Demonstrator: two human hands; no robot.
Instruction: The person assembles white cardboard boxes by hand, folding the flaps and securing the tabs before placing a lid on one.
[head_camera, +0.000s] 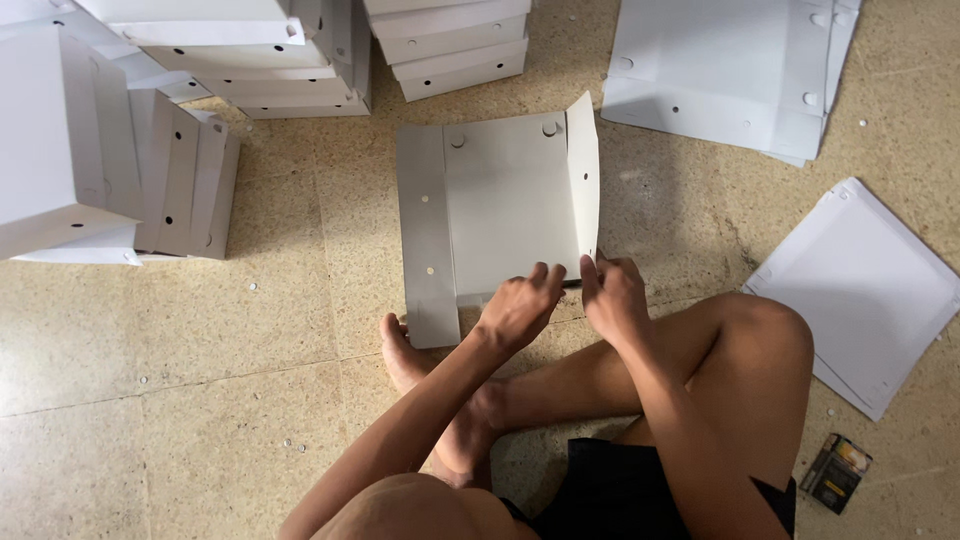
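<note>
1. A flat white cardboard box blank (500, 205) lies on the speckled stone floor (200, 340), straight in front of the seated person's crossed legs.
2. The left hand (520, 305) rests on the blank's near edge, fingers held together and curled down, their tips pressing the card flat just left of the right-hand flap.
3. The right hand (612, 295) sits just beside the left, at the near right corner of the blank. Its thumb and fingers pinch the lower end of the raised side flap (584, 175), which stands tilted up along the blank's right edge.
4. The blank's left flap (425, 235) lies flat, reaching down to touch the person's bare foot (402, 350).
5. The blank extends away from both sets of fingertips; only its near edge is under them.
6. Stacks of folded white boxes (260, 60) stand at the far left, well apart from the hands.
7. More flat white sheets (720, 70) lie at the far right, and another pile (865, 290) lies beside the right knee.
8. A small dark packet (836, 472) lies on the floor near the right thigh.
</note>
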